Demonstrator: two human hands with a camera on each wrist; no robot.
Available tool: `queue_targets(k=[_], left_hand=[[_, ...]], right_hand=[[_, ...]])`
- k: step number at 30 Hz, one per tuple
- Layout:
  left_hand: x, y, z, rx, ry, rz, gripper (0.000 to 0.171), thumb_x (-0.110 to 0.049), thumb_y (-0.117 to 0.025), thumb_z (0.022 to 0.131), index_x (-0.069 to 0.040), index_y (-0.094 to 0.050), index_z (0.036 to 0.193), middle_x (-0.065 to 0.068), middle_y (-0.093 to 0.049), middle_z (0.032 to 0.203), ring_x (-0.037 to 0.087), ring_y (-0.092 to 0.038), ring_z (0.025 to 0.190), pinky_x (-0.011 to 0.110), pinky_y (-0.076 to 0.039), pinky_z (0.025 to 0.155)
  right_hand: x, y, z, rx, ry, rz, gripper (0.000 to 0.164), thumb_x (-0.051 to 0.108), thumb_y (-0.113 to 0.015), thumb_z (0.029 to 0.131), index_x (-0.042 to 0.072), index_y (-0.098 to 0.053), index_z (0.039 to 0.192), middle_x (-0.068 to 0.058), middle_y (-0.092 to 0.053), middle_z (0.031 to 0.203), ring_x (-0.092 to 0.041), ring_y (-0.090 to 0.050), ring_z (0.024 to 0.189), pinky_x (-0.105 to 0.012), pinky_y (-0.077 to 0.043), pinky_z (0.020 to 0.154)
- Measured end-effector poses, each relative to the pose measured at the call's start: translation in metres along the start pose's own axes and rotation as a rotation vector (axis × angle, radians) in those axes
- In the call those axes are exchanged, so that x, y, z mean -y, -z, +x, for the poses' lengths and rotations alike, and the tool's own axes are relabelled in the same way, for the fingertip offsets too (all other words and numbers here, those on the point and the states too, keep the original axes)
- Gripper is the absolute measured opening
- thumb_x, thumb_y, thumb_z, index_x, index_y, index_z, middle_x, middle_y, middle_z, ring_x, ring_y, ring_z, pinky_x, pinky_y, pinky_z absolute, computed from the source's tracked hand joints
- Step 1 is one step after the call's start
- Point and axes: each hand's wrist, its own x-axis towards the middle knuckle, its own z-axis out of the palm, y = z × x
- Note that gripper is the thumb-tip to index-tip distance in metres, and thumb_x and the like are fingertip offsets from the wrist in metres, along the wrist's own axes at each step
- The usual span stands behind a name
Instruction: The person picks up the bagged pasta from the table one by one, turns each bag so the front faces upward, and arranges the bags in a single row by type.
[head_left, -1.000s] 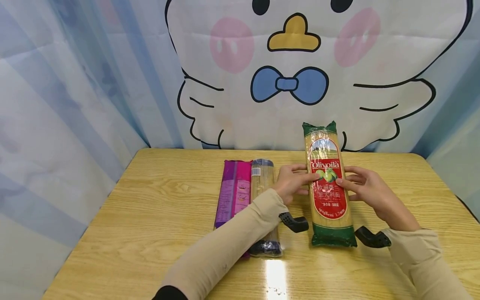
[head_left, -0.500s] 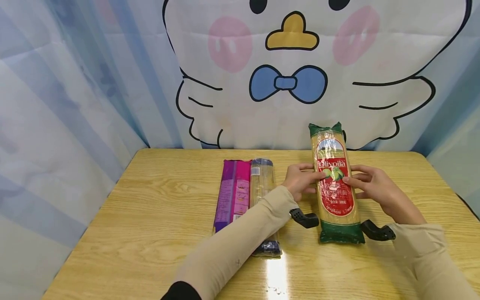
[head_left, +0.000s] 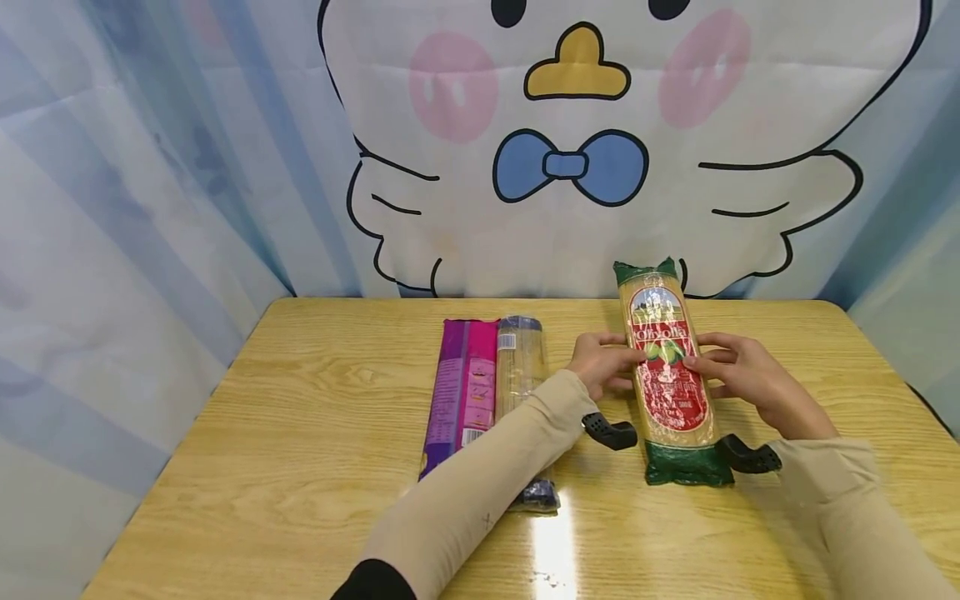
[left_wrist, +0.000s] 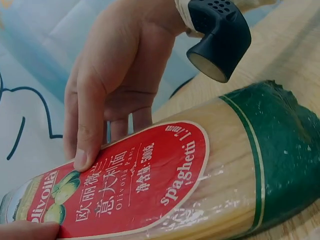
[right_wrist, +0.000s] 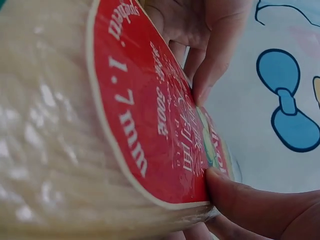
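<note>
A spaghetti packet (head_left: 671, 392) with a red label and green ends is held between both hands, its far end tilted up in the head view. My left hand (head_left: 602, 364) grips its left edge, thumb on the front near the olive picture. Gripping the right edge is my right hand (head_left: 750, 379), thumb also on the label. The left wrist view shows the packet's green end (left_wrist: 285, 145) and the other hand's thumb at the label. In the right wrist view, the clear wrapper (right_wrist: 45, 125) fills the left side, with my right thumb (right_wrist: 250, 200) pressing the label edge.
Left of the hands, a purple-pink packet (head_left: 459, 392) and a clear noodle packet (head_left: 519, 367) lie side by side on the wooden table (head_left: 300, 433); the left sleeve partly covers both. A cartoon-printed curtain (head_left: 570, 233) hangs behind the table.
Both hands have carried the spaghetti packet slightly to the right, and its far end has since dipped a little. The other two packets stay where they were.
</note>
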Motion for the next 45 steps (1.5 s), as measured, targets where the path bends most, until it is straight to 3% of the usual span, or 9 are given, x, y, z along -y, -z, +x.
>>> queue_targets(k=[8, 12, 15, 19, 23, 28, 35, 45], left_hand=[[0.008, -0.002, 0.002, 0.001, 0.012, 0.018, 0.03, 0.005, -0.072, 0.085, 0.0, -0.066, 0.115, 0.023, -0.073, 0.093, 0.038, -0.072, 0.092, 0.053, -0.059, 0.08], [0.008, -0.001, 0.0, -0.042, 0.008, 0.037, 0.025, 0.007, -0.071, 0.085, 0.0, -0.069, 0.109, 0.024, -0.073, 0.09, 0.039, -0.073, 0.089, 0.052, -0.059, 0.078], [0.004, 0.005, -0.001, -0.062, -0.011, 0.042, 0.021, 0.007, -0.069, 0.086, 0.0, -0.073, 0.106, 0.026, -0.073, 0.091, 0.039, -0.072, 0.09, 0.05, -0.06, 0.078], [-0.001, 0.016, -0.001, -0.026, -0.037, 0.053, 0.027, 0.009, -0.065, 0.086, 0.001, -0.073, 0.111, 0.027, -0.072, 0.097, 0.038, -0.072, 0.093, 0.048, -0.06, 0.079], [-0.002, 0.021, -0.002, -0.001, -0.037, 0.06, 0.031, 0.01, -0.065, 0.084, 0.002, -0.072, 0.113, 0.026, -0.072, 0.097, 0.036, -0.072, 0.092, 0.046, -0.061, 0.078], [-0.003, 0.023, -0.004, -0.018, -0.036, 0.1, 0.027, 0.007, -0.067, 0.086, 0.002, -0.071, 0.113, 0.026, -0.072, 0.1, 0.037, -0.072, 0.093, 0.048, -0.06, 0.081], [-0.009, 0.045, -0.008, -0.025, -0.063, 0.153, 0.028, 0.004, -0.066, 0.088, 0.003, -0.07, 0.116, 0.016, -0.074, 0.093, 0.036, -0.072, 0.093, 0.046, -0.06, 0.081], [-0.018, 0.072, -0.018, -0.007, -0.123, 0.186, 0.031, 0.002, -0.065, 0.089, 0.003, -0.067, 0.12, 0.016, -0.072, 0.1, 0.037, -0.071, 0.096, 0.042, -0.062, 0.078]], right_hand=[[-0.008, -0.001, 0.007, 0.024, -0.033, -0.018, 0.068, 0.028, -0.051, 0.104, -0.015, -0.023, 0.148, -0.039, -0.05, 0.134, -0.014, -0.068, 0.087, -0.037, -0.061, 0.076], [-0.012, 0.0, 0.008, 0.03, -0.048, -0.036, 0.064, 0.025, -0.052, 0.104, -0.016, -0.027, 0.146, -0.037, -0.056, 0.128, -0.013, -0.068, 0.085, -0.037, -0.061, 0.075], [-0.012, 0.003, 0.007, 0.031, -0.045, -0.077, 0.064, 0.026, -0.054, 0.103, -0.017, -0.03, 0.144, -0.038, -0.055, 0.128, -0.014, -0.068, 0.087, -0.037, -0.061, 0.075], [-0.011, 0.009, 0.002, 0.024, -0.02, -0.114, 0.063, 0.029, -0.053, 0.103, -0.018, -0.034, 0.142, -0.04, -0.052, 0.129, -0.022, -0.069, 0.094, -0.038, -0.062, 0.076], [-0.009, 0.011, -0.001, 0.02, -0.009, -0.102, 0.065, 0.033, -0.052, 0.104, -0.015, -0.035, 0.142, -0.038, -0.05, 0.131, -0.029, -0.066, 0.103, -0.041, -0.061, 0.081], [-0.003, 0.011, -0.003, 0.011, 0.008, -0.076, 0.064, 0.034, -0.053, 0.103, -0.013, -0.036, 0.143, -0.036, -0.048, 0.131, -0.029, -0.065, 0.104, -0.041, -0.061, 0.082], [0.005, 0.004, -0.003, 0.013, 0.04, -0.048, 0.059, 0.031, -0.053, 0.103, -0.012, -0.04, 0.141, -0.035, -0.045, 0.134, -0.032, -0.063, 0.108, -0.04, -0.061, 0.081], [0.024, -0.015, -0.002, 0.031, 0.111, -0.067, 0.056, 0.029, -0.053, 0.104, -0.011, -0.041, 0.141, -0.032, -0.052, 0.128, -0.035, -0.063, 0.11, -0.038, -0.06, 0.084]])
